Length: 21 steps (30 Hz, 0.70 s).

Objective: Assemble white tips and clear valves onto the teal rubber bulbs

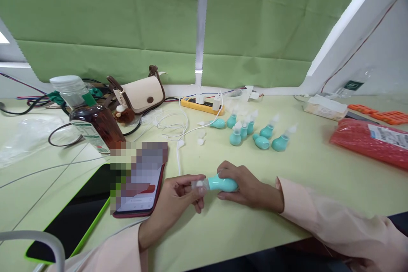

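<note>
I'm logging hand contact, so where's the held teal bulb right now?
In the head view, the held teal bulb is in the lower middle, right of the red-cased phone: the right hand holds its body, the left hand its clear nozzle.

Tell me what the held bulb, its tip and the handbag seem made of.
Held bulb: probably rubber or soft plastic; glossy, with bright highlights. Tip: likely clear plastic; it looks translucent. Handbag: perhaps leather or imitation leather; smooth, with little shine.

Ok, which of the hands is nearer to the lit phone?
Left. The left hand is just right of the lit phone, at the clear tip of a turquoise bulb; the right hand is farther right, around the bulb.
</note>
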Each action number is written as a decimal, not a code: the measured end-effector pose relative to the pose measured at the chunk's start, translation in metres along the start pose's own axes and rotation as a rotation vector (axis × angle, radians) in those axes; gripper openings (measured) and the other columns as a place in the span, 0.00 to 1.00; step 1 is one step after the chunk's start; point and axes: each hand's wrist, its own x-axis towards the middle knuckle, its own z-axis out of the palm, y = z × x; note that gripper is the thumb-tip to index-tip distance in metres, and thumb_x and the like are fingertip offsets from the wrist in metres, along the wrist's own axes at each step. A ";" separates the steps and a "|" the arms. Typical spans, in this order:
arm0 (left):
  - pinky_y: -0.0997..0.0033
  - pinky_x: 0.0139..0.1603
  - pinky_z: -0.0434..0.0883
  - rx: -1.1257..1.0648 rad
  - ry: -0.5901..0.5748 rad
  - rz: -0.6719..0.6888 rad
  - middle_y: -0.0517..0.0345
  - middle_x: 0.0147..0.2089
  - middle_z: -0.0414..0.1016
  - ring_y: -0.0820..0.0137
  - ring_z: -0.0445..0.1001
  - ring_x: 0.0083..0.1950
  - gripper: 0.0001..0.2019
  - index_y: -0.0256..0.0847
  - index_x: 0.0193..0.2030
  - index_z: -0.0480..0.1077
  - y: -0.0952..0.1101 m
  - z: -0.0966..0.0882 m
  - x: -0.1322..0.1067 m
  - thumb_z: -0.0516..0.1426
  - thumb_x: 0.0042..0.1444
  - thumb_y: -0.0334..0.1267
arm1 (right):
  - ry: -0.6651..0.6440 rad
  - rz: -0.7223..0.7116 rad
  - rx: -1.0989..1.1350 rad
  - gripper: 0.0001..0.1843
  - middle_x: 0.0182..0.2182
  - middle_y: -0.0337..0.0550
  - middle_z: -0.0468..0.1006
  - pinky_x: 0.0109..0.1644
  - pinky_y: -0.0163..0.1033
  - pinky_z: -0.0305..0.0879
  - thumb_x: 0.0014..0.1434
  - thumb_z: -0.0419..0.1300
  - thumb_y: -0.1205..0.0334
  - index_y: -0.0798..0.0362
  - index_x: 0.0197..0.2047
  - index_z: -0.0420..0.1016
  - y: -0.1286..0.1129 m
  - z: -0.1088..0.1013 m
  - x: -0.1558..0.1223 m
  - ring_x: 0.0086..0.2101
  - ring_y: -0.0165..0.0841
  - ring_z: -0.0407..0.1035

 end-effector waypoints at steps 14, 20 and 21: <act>0.75 0.21 0.51 0.614 -0.177 0.117 0.68 0.19 0.51 0.76 0.50 0.21 0.13 0.42 0.26 0.49 0.006 -0.002 -0.015 0.42 0.58 0.46 | 0.290 -0.206 0.112 0.20 0.34 0.43 0.63 0.26 0.33 0.59 0.57 0.49 0.55 0.49 0.49 0.44 -0.009 0.015 -0.011 0.28 0.29 0.61; 0.76 0.17 0.47 0.408 -0.208 0.048 0.70 0.17 0.48 0.78 0.46 0.18 0.15 0.42 0.26 0.48 0.005 0.001 -0.015 0.41 0.58 0.48 | 0.275 -0.287 -0.025 0.19 0.36 0.45 0.62 0.24 0.33 0.59 0.58 0.49 0.56 0.49 0.49 0.43 -0.009 0.005 -0.003 0.27 0.28 0.60; 0.76 0.17 0.47 0.396 -0.205 0.042 0.71 0.17 0.48 0.78 0.46 0.18 0.15 0.42 0.26 0.48 0.005 0.001 -0.015 0.41 0.58 0.48 | 0.259 -0.268 -0.018 0.18 0.35 0.44 0.62 0.24 0.32 0.59 0.58 0.49 0.56 0.48 0.48 0.44 -0.009 0.006 -0.003 0.26 0.28 0.60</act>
